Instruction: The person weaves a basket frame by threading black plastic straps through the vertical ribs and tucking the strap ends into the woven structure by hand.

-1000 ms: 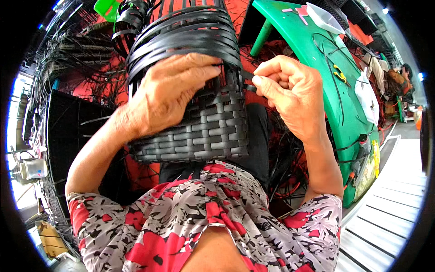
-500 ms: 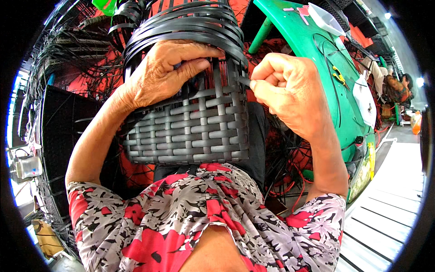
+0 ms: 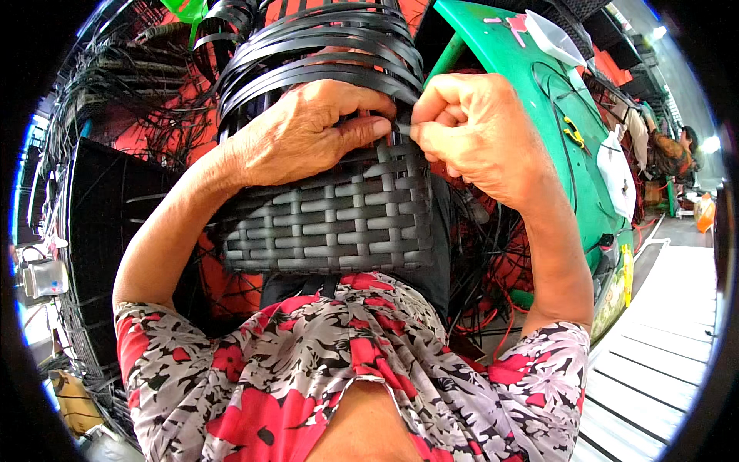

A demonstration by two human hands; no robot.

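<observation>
A dark grey-black woven panel (image 3: pixel 331 223) of flat plastic strips rests on my lap, its lower part closely woven. At its upper right corner my right hand (image 3: pixel 489 138) pinches a flat strip (image 3: pixel 402 129) between thumb and bent forefinger. My left hand (image 3: pixel 315 131) lies across the upper part of the panel; its thumb and forefinger close on the same strip near the upright strands, and its other fingers are hidden behind. Beyond both hands, loose loops of black strip (image 3: pixel 323 54) curve over the frame.
To the right stands a green table (image 3: pixel 539 100) with a white tray (image 3: pixel 554 38), yellow-handled cutters (image 3: pixel 573 132) and black strip on it. Tangled black strips (image 3: pixel 131 85) fill the far left. A white slatted surface (image 3: pixel 654 339) lies at right; another person (image 3: pixel 677 150) is far off.
My left hand has shifted right, toward the panel's corner, and its fingertips have come onto the strip. My right hand has moved slightly left and up; the panel has shifted a little right.
</observation>
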